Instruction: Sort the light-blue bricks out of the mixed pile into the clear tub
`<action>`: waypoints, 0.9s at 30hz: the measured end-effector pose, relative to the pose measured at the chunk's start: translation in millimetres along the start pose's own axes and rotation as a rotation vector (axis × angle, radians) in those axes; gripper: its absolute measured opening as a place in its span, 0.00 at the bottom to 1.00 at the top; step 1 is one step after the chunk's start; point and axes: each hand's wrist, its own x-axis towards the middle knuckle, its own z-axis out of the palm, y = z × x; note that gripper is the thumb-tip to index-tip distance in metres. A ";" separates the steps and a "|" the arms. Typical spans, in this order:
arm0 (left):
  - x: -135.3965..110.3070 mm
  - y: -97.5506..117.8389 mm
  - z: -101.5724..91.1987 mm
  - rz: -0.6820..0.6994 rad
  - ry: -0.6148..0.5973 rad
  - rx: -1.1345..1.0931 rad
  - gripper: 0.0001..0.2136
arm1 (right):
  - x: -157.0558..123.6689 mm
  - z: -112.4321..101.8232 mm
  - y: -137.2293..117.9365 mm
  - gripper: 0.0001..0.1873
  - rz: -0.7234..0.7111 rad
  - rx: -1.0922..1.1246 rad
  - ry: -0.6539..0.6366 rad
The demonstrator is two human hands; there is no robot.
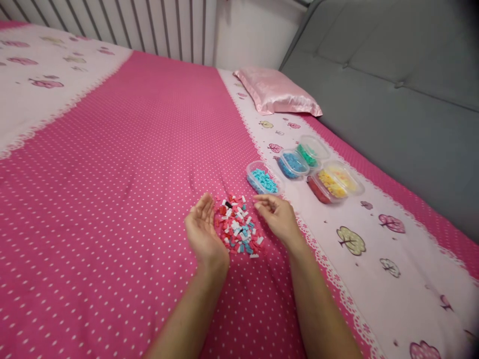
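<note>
Two bare hands flank a small pile of tiny pieces at the centre of the frame. Left of the pile, the left hand (204,232) is relaxed and unclenched, its palm turned up and inward, its fingers (204,203) slightly curled and its edge right beside the nearest pieces. To the right, the right hand (277,215) has its fingers bent and drawn close to the thumb; whether they pinch a piece, I cannot tell. Between them lies the pile (239,227), a loose mix of pink, red, white and blue bits with a few dark ones.

Just above the right hand, a clear tub holds light-blue pieces (264,181). Farther right of centre, more clear containers hold blue pieces (293,163), green pieces (307,155), yellow pieces (331,183) and red pieces (317,190). Everything rests on a pink dotted bedspread (149,149) with pale, tree-printed bands. A shiny pink pillow (277,90) sits at upper centre-right, against a grey padded headboard (374,75) filling the upper right.
</note>
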 end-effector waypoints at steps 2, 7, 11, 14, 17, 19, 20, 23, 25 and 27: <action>-1.8 0.6 0.1 0.040 0.002 -0.005 0.18 | 0.6 1.6 2.7 0.12 -0.015 -0.126 0.034; -6.3 -2.7 -0.1 0.110 -0.040 -0.039 0.18 | -1.3 12.7 3.7 0.12 -0.109 -0.297 -0.036; -10.7 -6.9 0.7 0.119 -0.092 -0.055 0.17 | -0.7 19.3 9.2 0.13 -0.173 -0.382 -0.076; -13.5 -8.4 1.5 0.092 -0.113 -0.061 0.17 | 0.4 19.7 12.5 0.10 -0.166 -0.389 -0.098; -14.5 -8.8 1.8 0.075 -0.121 -0.084 0.17 | 0.3 18.6 12.1 0.08 -0.134 -0.365 -0.104; -14.3 -8.8 1.9 0.071 -0.123 -0.097 0.16 | -0.5 18.0 10.5 0.06 -0.113 -0.329 -0.109; -14.0 -8.7 1.9 0.068 -0.126 -0.102 0.17 | -1.0 17.7 9.5 0.05 -0.104 -0.304 -0.108; -12.7 -8.2 2.4 0.026 -0.127 -0.120 0.18 | -2.2 16.8 6.3 0.05 -0.091 -0.237 -0.074; -11.9 -7.4 2.7 -0.027 -0.128 -0.140 0.19 | -2.6 16.1 3.7 0.06 -0.104 -0.197 -0.015; -11.5 -6.1 3.2 -0.065 -0.128 -0.168 0.19 | -2.8 15.4 0.6 0.08 -0.125 -0.139 0.053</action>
